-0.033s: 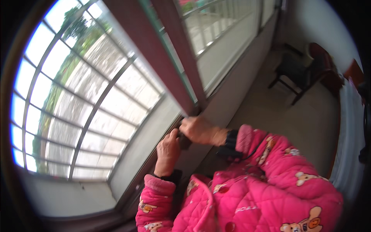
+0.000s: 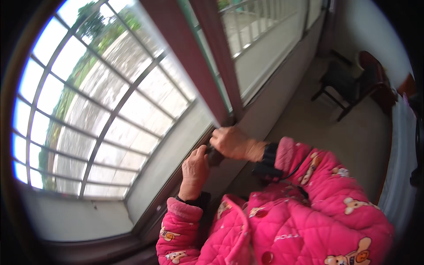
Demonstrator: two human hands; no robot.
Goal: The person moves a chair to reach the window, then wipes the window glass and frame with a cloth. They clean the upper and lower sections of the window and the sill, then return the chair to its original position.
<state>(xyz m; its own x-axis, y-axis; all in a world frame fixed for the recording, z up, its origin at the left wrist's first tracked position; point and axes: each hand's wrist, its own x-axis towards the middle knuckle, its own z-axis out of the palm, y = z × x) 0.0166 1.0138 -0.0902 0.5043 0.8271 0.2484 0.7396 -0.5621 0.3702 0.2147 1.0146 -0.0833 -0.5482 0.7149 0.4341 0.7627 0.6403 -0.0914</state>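
Both hands work at the dark lower frame (image 2: 174, 183) of a sliding window, close together. My left hand (image 2: 194, 171) has its fingers curled over a dark, soft-looking piece, perhaps a cloth (image 2: 214, 156), which hangs between the hands on the room side of the frame. My right hand (image 2: 230, 142) is closed beside it, fingers bent down at the foot of the reddish-brown window sash (image 2: 194, 62). Its fingertips are partly hidden, and whether it also grips the dark piece does not show.
Metal bars (image 2: 115, 115) stand outside the open window section, beyond a pale sill (image 2: 172, 137). Along the wall on the right runs more window. A dark chair (image 2: 349, 84) stands on the floor at the far right, near a pale bluish cloth-like surface (image 2: 399, 154).
The view has tilted a little, so the window and hands sit slightly further right in it. Both hands keep nearly the same pose at the frame.
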